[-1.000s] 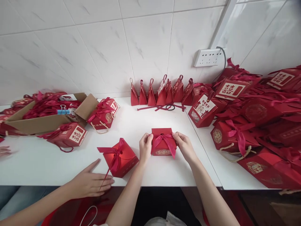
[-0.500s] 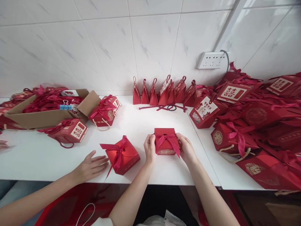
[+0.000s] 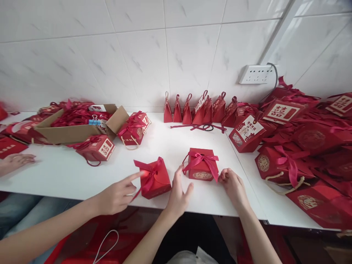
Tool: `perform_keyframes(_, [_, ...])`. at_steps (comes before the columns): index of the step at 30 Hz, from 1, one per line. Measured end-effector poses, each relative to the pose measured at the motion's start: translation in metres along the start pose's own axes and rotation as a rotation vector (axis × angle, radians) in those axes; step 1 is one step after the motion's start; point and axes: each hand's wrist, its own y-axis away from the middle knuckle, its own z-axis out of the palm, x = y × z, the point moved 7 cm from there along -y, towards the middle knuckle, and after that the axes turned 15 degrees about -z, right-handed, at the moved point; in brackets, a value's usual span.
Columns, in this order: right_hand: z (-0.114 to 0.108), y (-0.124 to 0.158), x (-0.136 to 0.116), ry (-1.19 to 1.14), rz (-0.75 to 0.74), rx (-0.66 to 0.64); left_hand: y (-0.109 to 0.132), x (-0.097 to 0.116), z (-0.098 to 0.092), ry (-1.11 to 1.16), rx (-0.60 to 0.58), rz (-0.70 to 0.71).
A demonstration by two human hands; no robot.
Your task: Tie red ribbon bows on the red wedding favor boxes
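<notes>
Fingers (image 3: 178, 177) on left hand (image 3: 178, 198) spread apart, nothing held; right hand (image 3: 233, 186) curled, can't tell if it grips anything. Red ribbon-tied gift box (image 3: 202, 170) sits on desk (image 3: 167, 143) between both hands. Co-worker's hand (image 3: 117, 196) points at second ribbon-tied box (image 3: 162, 175), left.

Head camera above the white table (image 3: 165, 145)
Close in over the table's near edge, it faces forward and down across the top.
</notes>
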Motion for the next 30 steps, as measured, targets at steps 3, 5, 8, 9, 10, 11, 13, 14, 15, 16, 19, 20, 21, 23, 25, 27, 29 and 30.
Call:
perform_keyframes(3, [-0.014,0.006,0.003,-0.001,0.006,0.058,0.015,0.016,0.049,-0.057,-0.143,0.045])
perform_keyframes(5, [-0.015,0.006,0.004,0.007,0.003,0.057,0.024,0.021,0.061,-0.102,-0.224,0.101])
perform_keyframes(8, [-0.011,0.005,0.005,0.053,0.001,0.015,0.035,0.022,0.038,-0.083,-0.184,0.234])
perform_keyframes(9, [-0.009,0.006,0.005,0.078,0.001,-0.001,0.037,0.02,0.024,-0.056,-0.138,0.273])
perform_keyframes(10, [-0.008,0.006,0.005,0.112,-0.002,-0.018,0.039,0.017,0.01,-0.04,-0.095,0.306])
perform_keyframes(11, [-0.007,0.007,0.005,0.156,-0.009,-0.036,0.04,0.013,-0.002,-0.039,-0.058,0.327])
perform_keyframes(13, [-0.005,0.008,0.004,0.244,-0.034,-0.077,0.038,0.002,-0.023,-0.093,0.034,0.301])
perform_keyframes(14, [-0.004,0.009,0.003,0.279,-0.051,-0.096,0.034,-0.005,-0.032,-0.133,0.089,0.249])
perform_keyframes(15, [-0.003,0.009,0.002,0.304,-0.068,-0.109,0.028,-0.012,-0.04,-0.167,0.133,0.181])
perform_keyframes(16, [-0.002,0.01,0.001,0.325,-0.081,-0.12,0.022,-0.019,-0.046,-0.195,0.154,0.109])
perform_keyframes(19, [-0.001,0.011,-0.001,0.377,-0.098,-0.132,-0.001,-0.036,-0.048,-0.255,0.018,-0.062])
perform_keyframes(20, [0.0,0.012,-0.002,0.389,-0.099,-0.135,-0.009,-0.04,-0.044,-0.276,-0.076,-0.102])
perform_keyframes(21, [0.001,0.012,-0.002,0.398,-0.101,-0.137,-0.015,-0.043,-0.04,-0.298,-0.167,-0.142])
perform_keyframes(23, [0.002,0.013,-0.004,0.418,-0.11,-0.141,-0.027,-0.047,-0.035,-0.309,-0.308,-0.211])
perform_keyframes(25, [0.002,0.015,-0.006,0.443,-0.12,-0.14,-0.036,-0.045,-0.03,-0.251,-0.398,-0.25])
perform_keyframes(27, [0.003,0.016,-0.007,0.456,-0.123,-0.139,-0.041,-0.039,-0.024,-0.152,-0.451,-0.266])
perform_keyframes(29, [0.005,0.016,-0.008,0.472,-0.127,-0.142,-0.048,-0.035,-0.018,-0.079,-0.446,-0.273])
perform_keyframes(30, [0.006,0.016,-0.009,0.484,-0.13,-0.144,-0.052,-0.034,-0.015,-0.065,-0.418,-0.277])
